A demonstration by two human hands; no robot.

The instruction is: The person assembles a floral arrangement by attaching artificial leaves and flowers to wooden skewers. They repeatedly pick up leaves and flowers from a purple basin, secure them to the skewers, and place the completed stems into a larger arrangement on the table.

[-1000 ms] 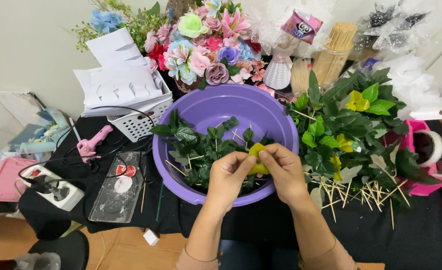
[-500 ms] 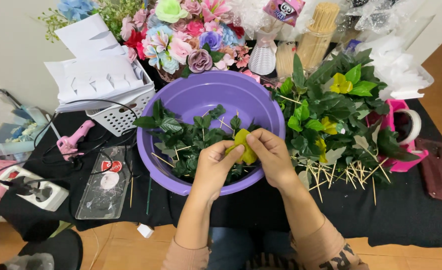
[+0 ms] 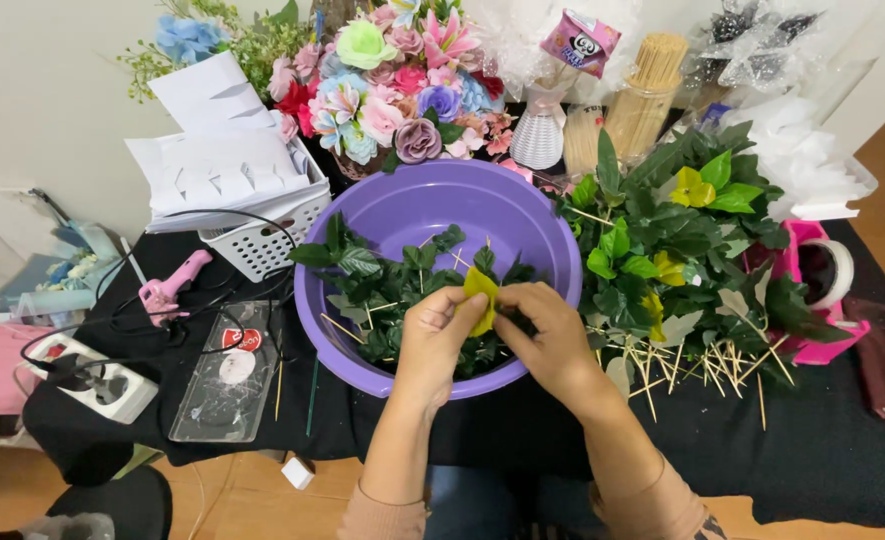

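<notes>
Yellow-green cloth leaf (image 3: 481, 296) sits pinched between both my hands, right over the near half of the purple basin (image 3: 522, 205). I judge the step in hand to be fixing this leaf onto a thin wooden stick, like the stick-mounted dark leaves (image 3: 382, 290) already heaped in the basin; the stick itself I cannot make out behind the fingers. The next move calls for a steady, small twist or press at the leaf's base, with neither hand slipping off.

My left hand (image 3: 432, 335) comes up from 6 o'clock, wrist bent slightly inward, thumb and forefinger pressed on the leaf's left edge, the other fingers curled under. My right hand (image 3: 547, 335) comes in from 5 o'clock, knuckles up, fingertips bunched and nipping the leaf's right side. The two hands touch at the leaf.

At 3 o'clock from the basin lies a pile of green leaves on sticks (image 3: 682, 240); at 12 o'clock stands a bunch of artificial flowers (image 3: 402, 85); at 9 o'clock lies a pink glue gun (image 3: 170, 285).
</notes>
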